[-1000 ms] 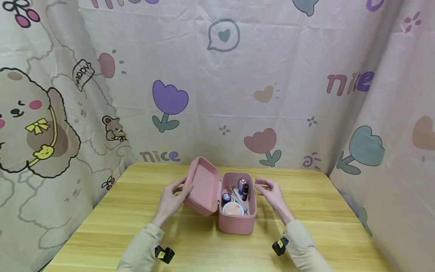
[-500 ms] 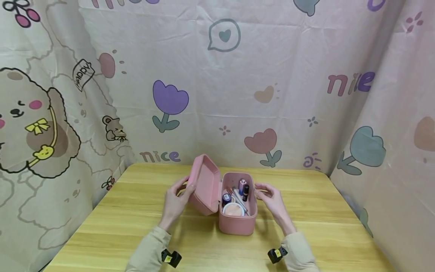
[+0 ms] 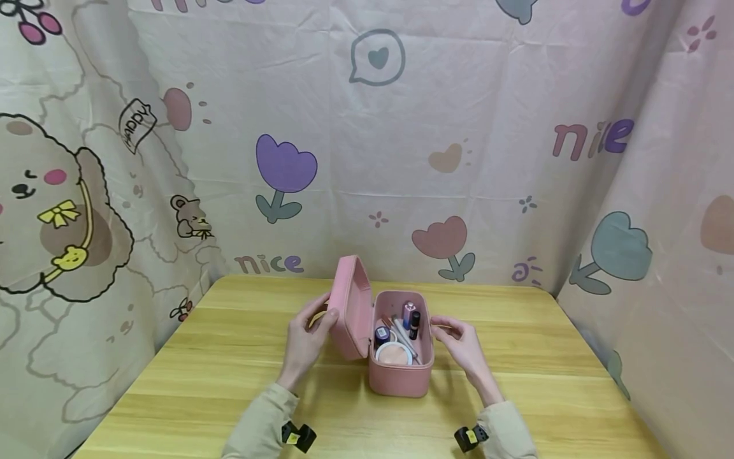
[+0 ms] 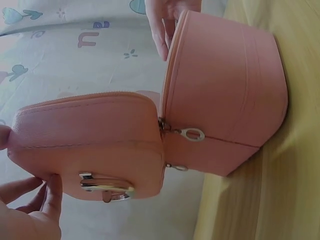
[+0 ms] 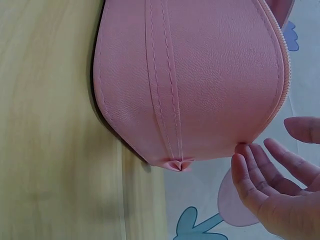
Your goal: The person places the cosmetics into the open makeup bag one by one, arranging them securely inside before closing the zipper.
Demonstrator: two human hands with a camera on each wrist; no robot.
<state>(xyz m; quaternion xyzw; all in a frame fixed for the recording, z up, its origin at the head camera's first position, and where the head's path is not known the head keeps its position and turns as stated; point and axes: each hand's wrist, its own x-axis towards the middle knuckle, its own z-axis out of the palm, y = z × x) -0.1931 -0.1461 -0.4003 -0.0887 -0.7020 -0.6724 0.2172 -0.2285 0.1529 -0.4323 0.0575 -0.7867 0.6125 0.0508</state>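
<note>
A pink zippered makeup case stands on the wooden table, its hinged lid raised and tilted on the left side. My left hand holds the lid's outer edge between thumb and fingers; in the left wrist view, the lid shows a gold-coloured buckle and handle. At the opposite side is my right hand, fingers loosely bent, fingertips right at the case wall. Inside lie a round compact, a small dark jar, a black-capped tube, a pink-and-purple bottle and several slim sticks.
The wooden table extends around the case on every side. A printed fabric curtain hangs behind it and along both sides. Zipper pulls dangle near the hinge.
My left hand has moved right, swinging the lid up to a steeper angle toward the case. My right hand has drawn slightly nearer and lower along the case's side.
</note>
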